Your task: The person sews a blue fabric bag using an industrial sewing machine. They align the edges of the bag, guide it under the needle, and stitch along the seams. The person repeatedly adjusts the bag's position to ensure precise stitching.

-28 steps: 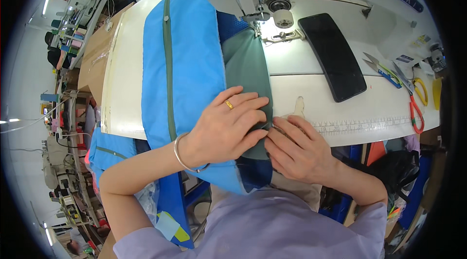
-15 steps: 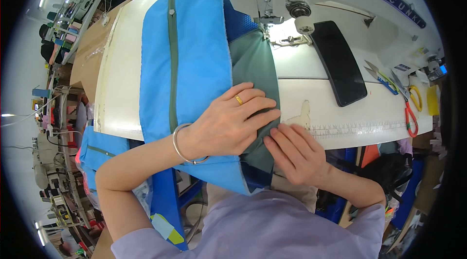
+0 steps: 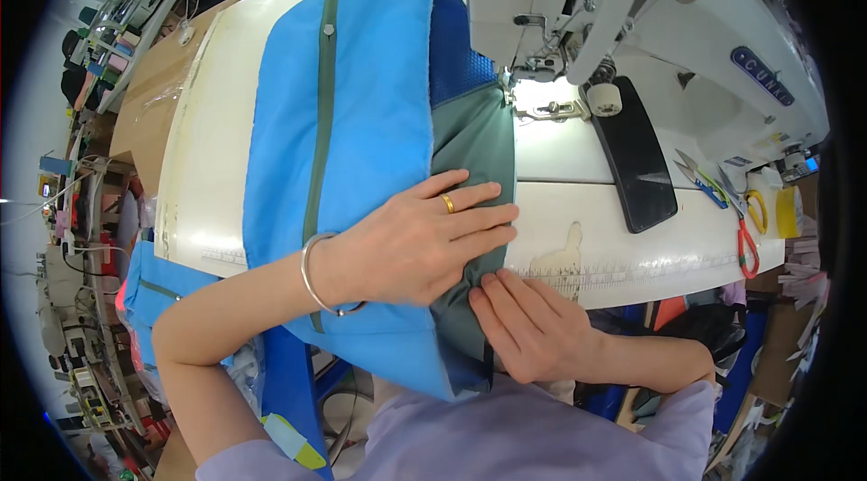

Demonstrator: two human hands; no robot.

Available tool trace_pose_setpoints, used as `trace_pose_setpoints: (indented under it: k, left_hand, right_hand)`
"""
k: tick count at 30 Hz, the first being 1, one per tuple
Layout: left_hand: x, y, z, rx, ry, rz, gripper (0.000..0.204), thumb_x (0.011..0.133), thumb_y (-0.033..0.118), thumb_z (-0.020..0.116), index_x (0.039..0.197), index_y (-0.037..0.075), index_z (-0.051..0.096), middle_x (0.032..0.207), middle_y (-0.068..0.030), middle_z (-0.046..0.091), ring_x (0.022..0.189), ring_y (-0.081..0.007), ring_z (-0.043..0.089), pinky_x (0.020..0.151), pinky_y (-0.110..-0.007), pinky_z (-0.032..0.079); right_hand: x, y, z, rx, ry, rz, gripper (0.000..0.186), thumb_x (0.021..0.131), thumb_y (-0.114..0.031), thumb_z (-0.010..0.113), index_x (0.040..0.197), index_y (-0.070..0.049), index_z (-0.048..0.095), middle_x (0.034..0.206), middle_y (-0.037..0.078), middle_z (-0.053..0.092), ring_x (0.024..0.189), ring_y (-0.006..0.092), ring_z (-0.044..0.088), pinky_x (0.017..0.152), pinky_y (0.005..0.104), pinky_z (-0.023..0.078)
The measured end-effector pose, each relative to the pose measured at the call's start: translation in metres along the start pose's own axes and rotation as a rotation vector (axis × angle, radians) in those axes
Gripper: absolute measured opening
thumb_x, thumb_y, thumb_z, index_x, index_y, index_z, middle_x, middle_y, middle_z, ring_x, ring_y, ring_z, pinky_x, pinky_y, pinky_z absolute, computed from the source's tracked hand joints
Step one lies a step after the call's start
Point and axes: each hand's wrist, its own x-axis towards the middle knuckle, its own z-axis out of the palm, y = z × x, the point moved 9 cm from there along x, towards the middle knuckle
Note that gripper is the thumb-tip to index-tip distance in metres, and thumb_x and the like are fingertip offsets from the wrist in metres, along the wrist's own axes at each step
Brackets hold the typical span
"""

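Observation:
A blue fabric piece [image 3: 375,111] with a green zip strip [image 3: 326,102] lies across the sewing table, joined to a dark green panel [image 3: 470,142]. My left hand [image 3: 406,242] lies flat on that panel, fingers spread toward its right edge. Closer to my body, my right hand [image 3: 535,323] pinches the panel's edge between thumb and fingers. The panel's far end reaches the presser foot [image 3: 508,93] of the sewing machine [image 3: 713,47], under a bright lamp. Dark blue textured lining [image 3: 459,56] shows behind the panel. The fabric's near end hangs over the table edge.
Right of the needle area lies a black phone [image 3: 637,160]. Farther right are small thread snips [image 3: 703,181] and red-and-yellow-handled scissors [image 3: 748,242]. A printed ruler [image 3: 632,273] runs along the table's front edge. Another blue piece [image 3: 158,287] hangs at lower left.
The view has shifted, showing more of the machine. My left hand's fingers are spread flatter on the green panel. My right hand still pinches its edge, a little nearer my body.

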Motion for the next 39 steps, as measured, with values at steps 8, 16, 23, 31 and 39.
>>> trace_pose_setpoints:
  k: [8,16,23,31,39]
  left_hand:
    - [0.010,-0.006,-0.001,-0.005,-0.001,0.049,0.052,0.076,0.008,0.069,0.127,0.009,0.067,0.143,-0.0064,0.060,0.133,-0.0288,0.055,0.112,-0.047,0.044]
    - [0.023,-0.030,-0.006,0.016,0.036,0.076,0.047,0.078,0.006,0.067,0.124,0.008,0.068,0.139,-0.0061,0.062,0.130,-0.0289,0.056,0.110,-0.046,0.044]
    - [0.044,-0.057,-0.017,0.005,0.049,0.099,0.044,0.079,0.004,0.066,0.123,0.006,0.067,0.135,-0.0078,0.064,0.124,-0.0298,0.058,0.104,-0.044,0.047]
    - [0.051,-0.071,-0.034,0.024,0.085,0.152,0.038,0.081,0.003,0.066,0.118,0.009,0.071,0.126,-0.0078,0.069,0.115,-0.0305,0.062,0.102,-0.044,0.049]
    - [-0.115,-0.110,-0.139,-0.153,0.547,-0.781,0.020,0.098,0.016,0.063,0.096,-0.001,0.074,0.088,-0.0092,0.074,0.079,-0.0142,0.067,0.072,-0.028,0.052]
  right_hand:
    - [0.005,0.010,-0.003,0.027,-0.078,-0.116,0.025,0.087,-0.012,0.065,0.105,0.004,0.073,0.103,0.019,0.073,0.092,0.0286,0.071,0.078,0.0350,0.060]
    - [0.016,0.043,0.005,0.133,-0.028,-0.140,0.031,0.081,-0.014,0.066,0.103,0.006,0.072,0.095,0.018,0.068,0.092,0.0282,0.067,0.079,0.0341,0.056]
    - [0.022,0.074,0.020,0.120,0.039,-0.086,0.030,0.077,-0.013,0.066,0.100,0.005,0.071,0.095,0.015,0.066,0.087,0.0236,0.065,0.073,0.0309,0.053]
    - [0.027,0.102,0.024,0.172,0.085,0.041,0.028,0.075,-0.006,0.070,0.101,0.003,0.071,0.099,0.011,0.067,0.086,0.0224,0.064,0.073,0.0320,0.053]
    - [0.028,0.128,-0.009,0.774,0.036,0.469,0.014,0.087,-0.015,0.072,0.085,-0.001,0.074,0.076,0.013,0.068,0.079,0.0272,0.068,0.071,0.0375,0.052]
